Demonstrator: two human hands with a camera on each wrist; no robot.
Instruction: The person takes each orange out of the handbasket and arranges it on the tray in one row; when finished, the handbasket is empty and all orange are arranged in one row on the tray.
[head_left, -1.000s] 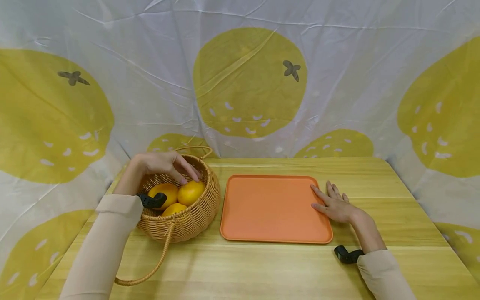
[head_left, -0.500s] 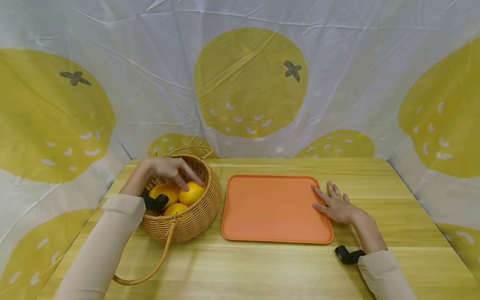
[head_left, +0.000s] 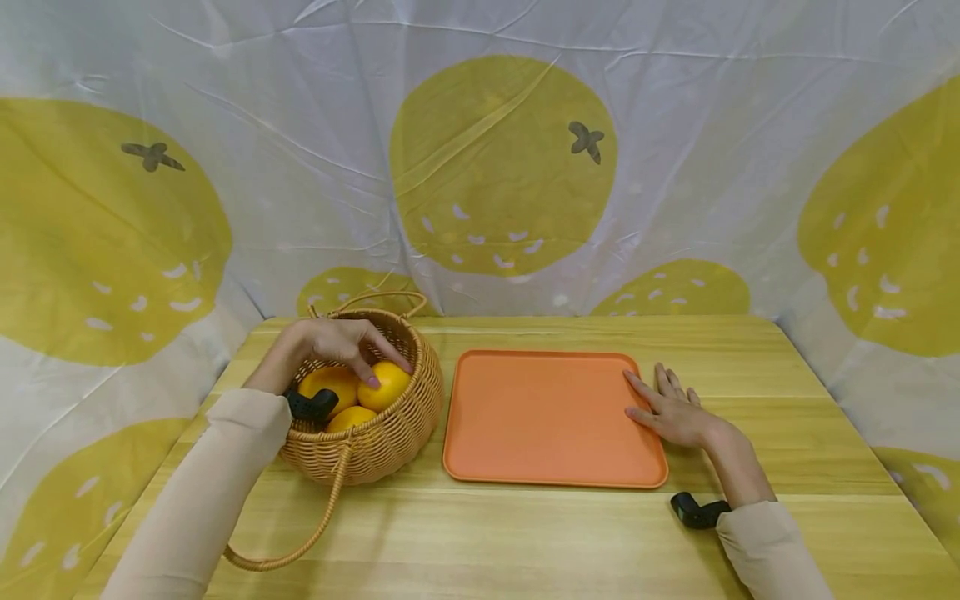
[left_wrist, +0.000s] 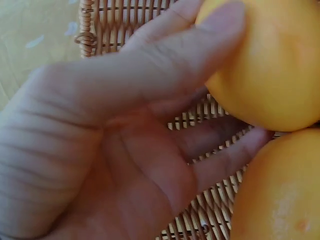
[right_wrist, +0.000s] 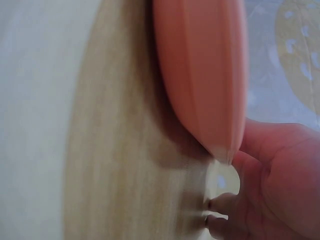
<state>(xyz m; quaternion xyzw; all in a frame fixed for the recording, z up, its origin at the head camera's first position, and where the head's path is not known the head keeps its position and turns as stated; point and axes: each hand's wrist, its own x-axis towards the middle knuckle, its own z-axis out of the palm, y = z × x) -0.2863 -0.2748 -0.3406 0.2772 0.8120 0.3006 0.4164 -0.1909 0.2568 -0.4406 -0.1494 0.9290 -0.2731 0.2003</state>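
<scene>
A wicker basket (head_left: 401,442) on the left of the table holds several oranges. From above, my left hand (head_left: 337,340) reaches into it and grips the rightmost orange (head_left: 385,387), thumb on the near side and fingers around the far side. In the left wrist view the thumb lies across that orange (left_wrist: 275,65), and a second orange (left_wrist: 280,190) sits right below the fingertips. My right hand (head_left: 678,418) lies at the right edge of the orange tray (head_left: 551,417), thumb and index finger resting on its rim, the other fingers spread on the table side.
One basket handle (head_left: 330,508) droops onto the table towards the front; the other handle (head_left: 390,295) leans at the back. A fruit-print cloth (head_left: 495,167) hangs behind the wooden table (head_left: 525,533).
My left hand has moved slightly right and lower into the basket, its thumb and fingers closing around the rightmost orange. The right hand and tray have stayed put.
</scene>
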